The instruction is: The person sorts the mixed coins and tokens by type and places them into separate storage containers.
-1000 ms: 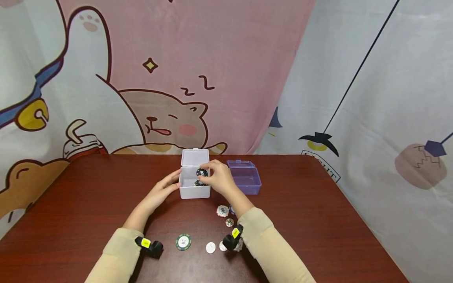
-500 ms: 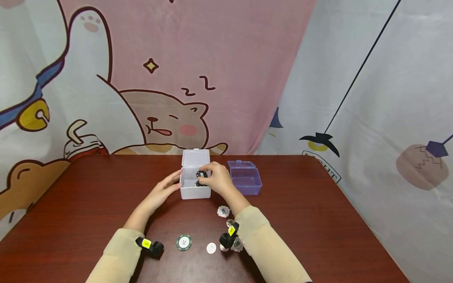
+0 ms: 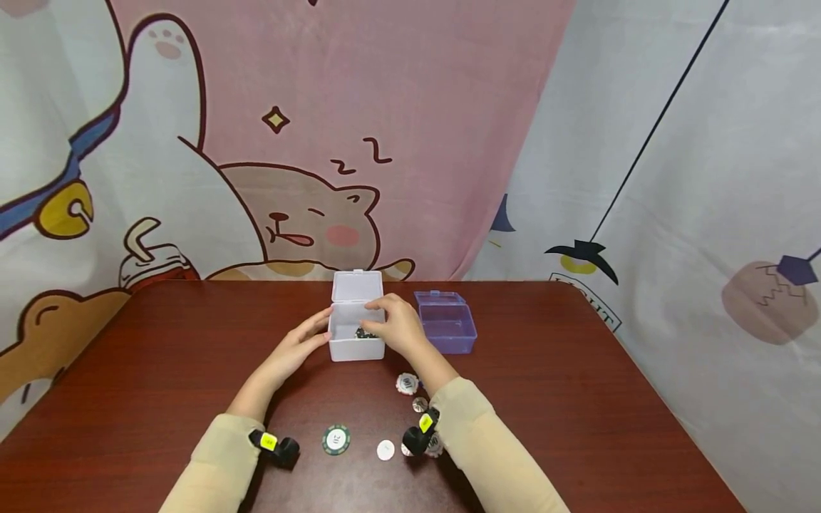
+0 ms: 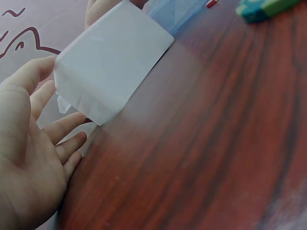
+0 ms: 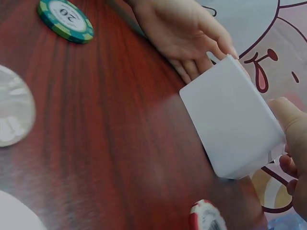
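A white plastic box [image 3: 356,349] stands with its lid raised at the back of the table. Straight fingers of my left hand [image 3: 296,350] rest against its left wall; the left wrist view shows that hand [image 4: 29,148] at the box's [image 4: 110,52] edge. Over the right side of the opening is my right hand [image 3: 398,326], thumb and forefinger parted with nothing between them. Black and white poker chips [image 3: 364,333] lie in the box just below those fingertips. In the right wrist view the box front [image 5: 232,117] hides the inside, and the right thumb [image 5: 288,112] reaches over its rim.
A see-through purple box [image 3: 449,342], lid up, stands right of the white one. Nearer lie a green 20 chip [image 3: 336,440], a white disc [image 3: 385,450], a red-and-white 100 chip [image 3: 407,384] and a small shiny coin [image 3: 420,405]. The right forearm partly covers other pieces.
The black chip pinched in my right hand has been let go into the white box, and the thumb and forefinger have parted. The left hand stays at the box's side.
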{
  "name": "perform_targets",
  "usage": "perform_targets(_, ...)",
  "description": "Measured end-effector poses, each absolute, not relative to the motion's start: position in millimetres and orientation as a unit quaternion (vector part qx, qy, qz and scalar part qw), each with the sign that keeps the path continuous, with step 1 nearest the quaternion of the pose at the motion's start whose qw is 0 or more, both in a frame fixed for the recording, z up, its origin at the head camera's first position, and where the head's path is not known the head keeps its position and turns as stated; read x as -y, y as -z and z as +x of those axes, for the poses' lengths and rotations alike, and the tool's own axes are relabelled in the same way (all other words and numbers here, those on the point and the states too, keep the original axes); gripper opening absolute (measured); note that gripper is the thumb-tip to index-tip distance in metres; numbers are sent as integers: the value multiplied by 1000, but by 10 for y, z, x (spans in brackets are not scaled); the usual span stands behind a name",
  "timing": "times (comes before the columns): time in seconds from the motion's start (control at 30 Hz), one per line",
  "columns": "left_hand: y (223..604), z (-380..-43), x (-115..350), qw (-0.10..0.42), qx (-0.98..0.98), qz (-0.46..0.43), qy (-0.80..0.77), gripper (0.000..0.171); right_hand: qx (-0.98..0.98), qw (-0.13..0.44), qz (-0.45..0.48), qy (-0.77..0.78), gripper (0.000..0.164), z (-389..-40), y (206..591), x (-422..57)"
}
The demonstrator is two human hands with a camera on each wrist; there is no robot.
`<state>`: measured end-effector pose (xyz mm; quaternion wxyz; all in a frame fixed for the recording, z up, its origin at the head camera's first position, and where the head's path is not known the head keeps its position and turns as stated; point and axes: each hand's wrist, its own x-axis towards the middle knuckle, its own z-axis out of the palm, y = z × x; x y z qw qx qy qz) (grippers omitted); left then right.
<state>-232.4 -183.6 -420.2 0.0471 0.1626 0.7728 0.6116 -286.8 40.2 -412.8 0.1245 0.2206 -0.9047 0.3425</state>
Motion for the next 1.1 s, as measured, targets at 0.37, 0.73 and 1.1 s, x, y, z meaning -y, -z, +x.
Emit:
perform_targets(0.37, 4215, -2340, 1836, 42, -773, 166, -611, 54, 845, 145, 256, -447, 32, -2586, 4176, -512)
perform_targets(0.73, 4206, -2314, 1838, 50, -780, 159, -604, 55, 817, 116, 319, -466, 33, -2244, 4174, -473)
perform_targets(1.1, 4216, -2326, 1840, 41, -775, 164, -609, 54, 811, 80, 405, -415, 31, -1977, 4222, -401)
